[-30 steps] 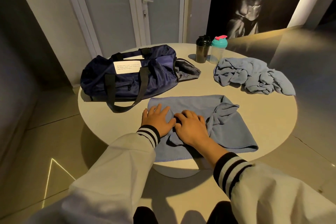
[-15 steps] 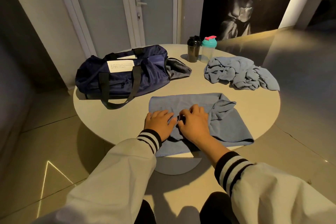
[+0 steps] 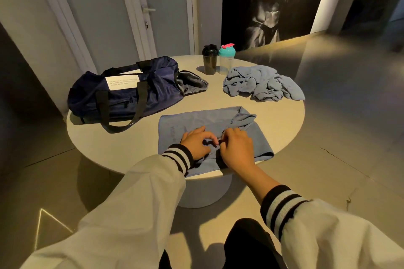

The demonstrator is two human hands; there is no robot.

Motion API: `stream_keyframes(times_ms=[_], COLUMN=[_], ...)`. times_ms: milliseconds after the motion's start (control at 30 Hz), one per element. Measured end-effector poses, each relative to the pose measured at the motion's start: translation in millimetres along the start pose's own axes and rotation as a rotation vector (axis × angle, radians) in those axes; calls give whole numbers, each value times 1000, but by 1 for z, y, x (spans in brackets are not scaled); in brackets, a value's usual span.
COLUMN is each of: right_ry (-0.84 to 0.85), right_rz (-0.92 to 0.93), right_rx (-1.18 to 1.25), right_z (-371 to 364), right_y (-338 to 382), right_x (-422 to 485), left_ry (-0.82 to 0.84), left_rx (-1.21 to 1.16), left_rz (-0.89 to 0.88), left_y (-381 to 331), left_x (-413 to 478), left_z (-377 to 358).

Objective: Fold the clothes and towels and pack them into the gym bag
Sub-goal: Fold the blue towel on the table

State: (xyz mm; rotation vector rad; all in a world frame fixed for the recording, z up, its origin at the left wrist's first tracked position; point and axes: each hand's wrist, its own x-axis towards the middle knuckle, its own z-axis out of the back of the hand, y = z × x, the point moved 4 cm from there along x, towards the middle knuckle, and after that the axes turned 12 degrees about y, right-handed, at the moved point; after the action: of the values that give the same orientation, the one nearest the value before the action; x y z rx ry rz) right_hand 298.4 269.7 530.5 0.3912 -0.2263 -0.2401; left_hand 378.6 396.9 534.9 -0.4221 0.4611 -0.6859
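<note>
Round worktop (image 3: 131,148): the blue towel (image 3: 196,119) lies in front of the gym bag (image 3: 124,98), left hand (image 3: 196,144) and right hand (image 3: 237,150) both pinching its cloth with curled fingers. First fold barely begun, I'd say; next, draw one edge over squarely.

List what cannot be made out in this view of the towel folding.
- Print on the label of the gym bag: head view, too small and blurred.
- Inside the gym bag: head view, open end dark.
- Grip of the left hand and right hand on the towel: head view, the hands' backs hide the fingertips.
- The crumpled cloth: head view, bunched, towel or garment unclear.
</note>
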Motion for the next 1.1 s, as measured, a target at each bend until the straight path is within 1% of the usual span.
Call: stream_keyframes(times_ms=[133,200,267,333,400,433,467,533,600,633,733,800,867,933,967,1033,1100], right_ry=[94,87,83,84,93,103,115,151,172,172,202,218,153,72,83,181,247], right_rz=[-9,13,24,15,-14,-35,-58,-104,-93,-49,126,150,167,218,249,294,288], right_rx=[95,124,136,136,122,104,78,13,-29,-32,-25,-45,-45,-7,10,1,-61], right_z=[-16,-17,-16,-14,-13,-13,-13,-16,-20,-21,-25,-28,-28,-25,-24,-27,-34], right_y=[-15,-16,-17,-18,-17,-16,-14,-7,6,13,31,34,32,34,37,48,58], right_x=[-16,-23,-27,-28,-28,-28,-27,-26,-25,-25,-19,-17,-17,-20,-22,-24,-22], left_ry=[-17,-47,-89,-219,-426,-517,-583,-623,-553,-489,-350,-320,-290,-264,-252,-232,-216], left_rx=[66,105,61,-93,-212,-236,-271,-374,-425,-410,-320,-210,-85,-12,6,75,130], left_rz=[66,109,111,96,102,131,162,240,319,335,317,295,277,239,210,147,126], left_y=[-6,-7,-6,-3,1,5,10,25,43,48,53,54,57,62,65,68,72], left_x=[4,3,0,-7,-21,-28,-34,-43,-47,-49,-52,-53,-56,-60,-63,-66,-67], left_z=[-10,-12,-11,-5,8,17,25,37,39,37,19,6,-6,-12,-12,-14,-13])
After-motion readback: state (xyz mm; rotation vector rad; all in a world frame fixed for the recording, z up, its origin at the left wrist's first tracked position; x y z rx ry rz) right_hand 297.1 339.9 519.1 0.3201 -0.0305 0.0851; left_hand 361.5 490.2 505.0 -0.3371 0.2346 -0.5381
